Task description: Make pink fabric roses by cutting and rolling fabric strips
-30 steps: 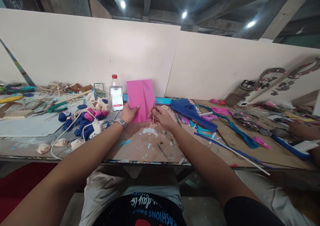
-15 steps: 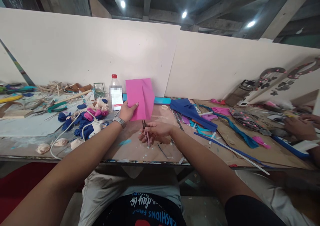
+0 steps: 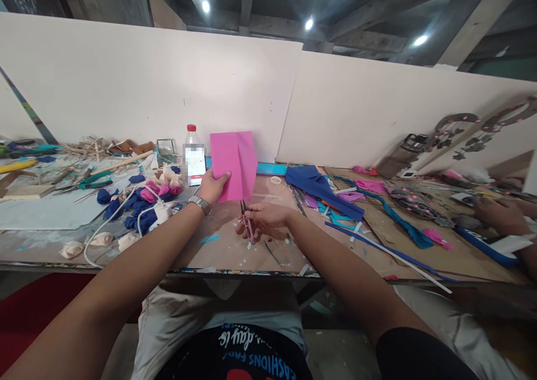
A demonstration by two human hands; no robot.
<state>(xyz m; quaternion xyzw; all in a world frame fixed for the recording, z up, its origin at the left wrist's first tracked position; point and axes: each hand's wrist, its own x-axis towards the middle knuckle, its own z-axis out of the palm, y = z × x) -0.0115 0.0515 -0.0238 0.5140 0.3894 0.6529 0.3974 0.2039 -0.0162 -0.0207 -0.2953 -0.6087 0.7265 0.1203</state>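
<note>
My left hand (image 3: 215, 185) is closed on a bright pink sheet (image 3: 229, 159), thumb on the near face and fingers behind. The sheet stands upright above the table, with a crease down its middle; whether it is paper or cloth I cannot tell. Just below its lower edge, my right hand (image 3: 264, 216) is closed around small pink-handled snips (image 3: 247, 226). Their dark tips point up and stand slightly apart, close to the sheet. The right hand's fingers partly hide the handles.
Left of my arm lie blue and pink fabric pieces (image 3: 145, 215), a white power strip (image 3: 161, 215) and pale rosettes (image 3: 72, 249). A phone (image 3: 196, 164) leans on a bottle (image 3: 192, 136). Blue fabric (image 3: 321, 190) and strips lie right. Another person's hands (image 3: 499, 215) work far right.
The pink sheet and my left hand have shifted very slightly left. In my right hand, the snips have turned a little and their tips are closer together.
</note>
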